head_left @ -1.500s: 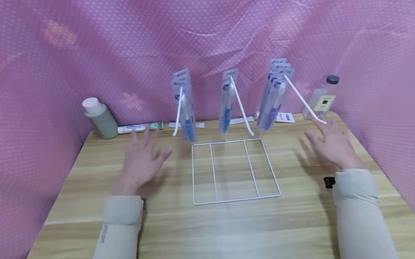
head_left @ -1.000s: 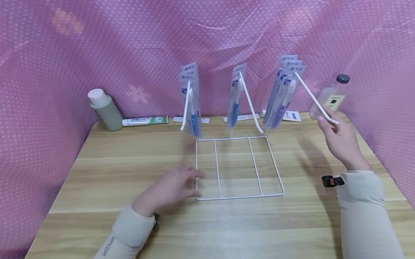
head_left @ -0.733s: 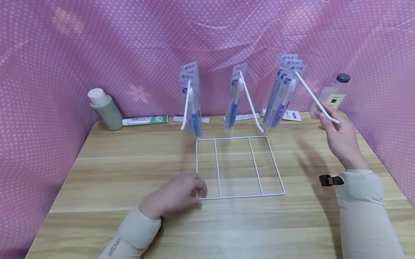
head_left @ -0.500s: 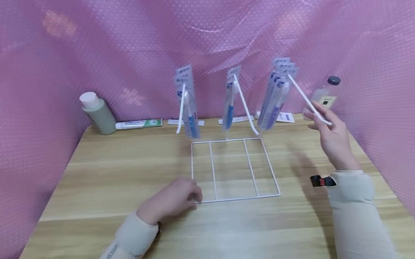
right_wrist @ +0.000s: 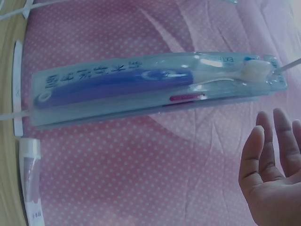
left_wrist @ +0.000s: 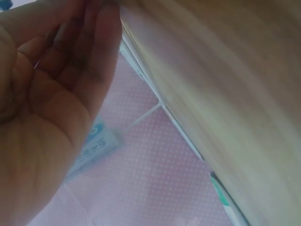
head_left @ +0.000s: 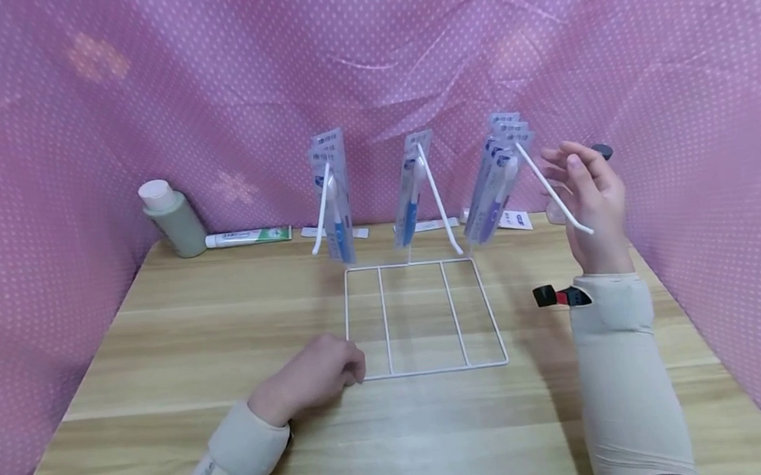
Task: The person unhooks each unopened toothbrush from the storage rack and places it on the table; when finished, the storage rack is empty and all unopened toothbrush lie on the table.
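A white wire display rack [head_left: 428, 372] stands on the table, its hooks hung with packaged toothbrushes. At the front left corner of its base, my left hand [head_left: 317, 373] pinches the wire; in the left wrist view this hand's [left_wrist: 56, 89] fingers are bent, tips at the picture's top edge. My right hand [head_left: 588, 199] is raised beside the right hook [head_left: 554, 190], fingers loosely bent and holding nothing. Left of it hang several purple toothbrushes [head_left: 494, 191] in clear packs; the front purple toothbrush [right_wrist: 122, 84] fills the right wrist view, apart from the right hand [right_wrist: 273, 174].
Blue toothbrushes hang on the left hook [head_left: 337, 211] and the middle hook [head_left: 411, 198]. Behind stand a green bottle [head_left: 178, 223] and, partly hidden by my right hand, a dark-capped bottle [head_left: 603, 150]. A toothpaste tube [head_left: 249, 237] lies along the pink curtain [head_left: 241, 92].
My left hand has come right from the table's left side and taken hold of the rack's corner. My right hand has risen and moved inward from the right hook's tip toward the hanging packs.
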`<move>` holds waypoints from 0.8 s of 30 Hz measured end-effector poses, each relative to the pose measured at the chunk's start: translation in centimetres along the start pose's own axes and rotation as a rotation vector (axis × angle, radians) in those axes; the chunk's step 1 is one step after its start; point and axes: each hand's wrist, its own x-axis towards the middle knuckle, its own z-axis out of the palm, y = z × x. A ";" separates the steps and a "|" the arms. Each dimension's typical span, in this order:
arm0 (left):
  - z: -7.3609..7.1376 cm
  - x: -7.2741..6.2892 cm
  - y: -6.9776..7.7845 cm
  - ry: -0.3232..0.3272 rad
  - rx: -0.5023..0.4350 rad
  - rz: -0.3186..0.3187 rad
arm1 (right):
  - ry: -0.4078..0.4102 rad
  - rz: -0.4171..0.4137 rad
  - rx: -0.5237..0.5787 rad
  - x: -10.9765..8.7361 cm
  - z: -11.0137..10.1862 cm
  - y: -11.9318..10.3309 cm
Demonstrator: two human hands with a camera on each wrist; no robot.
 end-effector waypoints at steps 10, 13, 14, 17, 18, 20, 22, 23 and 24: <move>-0.1 -0.2 0.6 0.031 0.003 -0.006 | -0.039 0.012 -0.039 2.0 1.7 -0.5; -0.1 -0.4 0.6 0.038 0.010 0.001 | -0.052 0.021 -0.075 2.3 2.0 -0.5; -0.1 -0.4 0.5 0.037 0.009 0.002 | -0.054 0.025 -0.098 2.3 2.0 -0.5; -0.1 -0.4 0.4 0.023 0.005 -0.016 | -0.054 0.037 -0.153 2.5 2.1 -0.4; 0.0 -0.3 0.4 0.018 0.001 -0.025 | -0.052 0.036 -0.173 2.6 2.1 -0.4; 0.1 -0.2 0.4 0.016 -0.006 -0.033 | -0.053 0.039 -0.204 2.7 2.2 -0.3; 0.2 0.0 0.3 0.017 -0.003 -0.033 | -0.061 0.045 -0.214 2.8 2.2 -0.4; 0.3 0.0 0.3 0.017 -0.002 -0.030 | -0.066 0.051 -0.223 2.9 2.2 -0.4; 0.3 0.1 0.3 0.018 0.001 -0.025 | -0.070 0.057 -0.225 2.9 2.2 -0.4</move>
